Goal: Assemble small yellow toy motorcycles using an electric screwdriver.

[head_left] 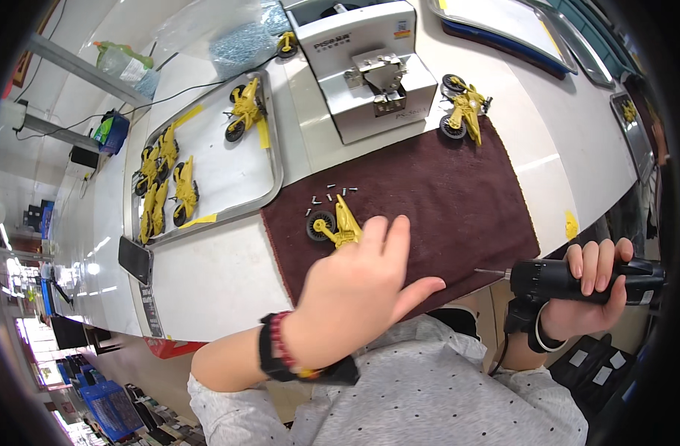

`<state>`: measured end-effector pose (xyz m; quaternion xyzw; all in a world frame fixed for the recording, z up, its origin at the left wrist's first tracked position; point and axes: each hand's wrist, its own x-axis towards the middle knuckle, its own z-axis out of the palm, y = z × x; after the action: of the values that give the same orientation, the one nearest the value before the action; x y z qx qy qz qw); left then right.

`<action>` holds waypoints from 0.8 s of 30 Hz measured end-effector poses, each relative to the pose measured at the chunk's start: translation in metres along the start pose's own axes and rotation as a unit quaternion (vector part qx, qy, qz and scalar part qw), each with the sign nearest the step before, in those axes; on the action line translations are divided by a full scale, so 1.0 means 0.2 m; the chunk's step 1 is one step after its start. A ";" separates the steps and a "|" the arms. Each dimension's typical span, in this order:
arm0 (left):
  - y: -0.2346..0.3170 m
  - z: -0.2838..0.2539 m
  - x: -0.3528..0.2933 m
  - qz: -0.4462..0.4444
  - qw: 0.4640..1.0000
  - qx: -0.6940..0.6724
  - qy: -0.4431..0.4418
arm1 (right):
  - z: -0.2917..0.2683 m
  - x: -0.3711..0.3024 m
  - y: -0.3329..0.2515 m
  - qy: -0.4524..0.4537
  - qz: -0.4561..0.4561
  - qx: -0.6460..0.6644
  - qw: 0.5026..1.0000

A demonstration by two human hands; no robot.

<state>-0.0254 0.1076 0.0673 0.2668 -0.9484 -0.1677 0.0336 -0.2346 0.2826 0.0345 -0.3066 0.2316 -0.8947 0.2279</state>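
Several screws [329, 198] lie loose beside the yellow motorcycle [346, 223] on our cloth [459, 193], so work looks unfinished; our left hand [355, 286] partly hides the motorcycle, grip unclear; our right fingers [589, 267] grasp a screwdriver [544, 279].

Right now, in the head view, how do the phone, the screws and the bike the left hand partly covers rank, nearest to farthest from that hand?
1. Bike: on the mat, partly covered by the left hand.
2. Screws: on the mat, just beyond the bike.
3. Phone: off to the left, beyond the mat's edge.
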 end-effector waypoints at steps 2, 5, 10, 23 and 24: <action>-0.09 -0.08 0.03 0.015 0.998 -0.048 0.041 | -0.01 -0.01 -0.02 0.013 -0.010 -0.020 1.000; -0.29 -0.19 0.08 0.143 0.989 -0.010 -0.017 | -0.05 -0.02 -0.04 0.020 -0.012 -0.020 1.000; -0.45 -0.01 0.12 0.233 0.968 -0.038 -0.083 | -0.03 -0.01 -0.03 0.018 -0.016 -0.013 1.000; -0.30 0.09 0.13 0.157 0.982 -0.071 0.077 | 0.15 0.36 0.02 -0.144 0.003 -0.064 0.987; -0.32 0.08 0.13 0.201 0.976 -0.055 0.062 | 0.20 0.40 0.04 -0.130 0.003 -0.063 0.989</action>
<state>-0.0195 0.0479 0.0302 0.0785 -0.9681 -0.1924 0.1403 -0.2617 0.2209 0.0936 -0.4335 0.2569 -0.8300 0.2391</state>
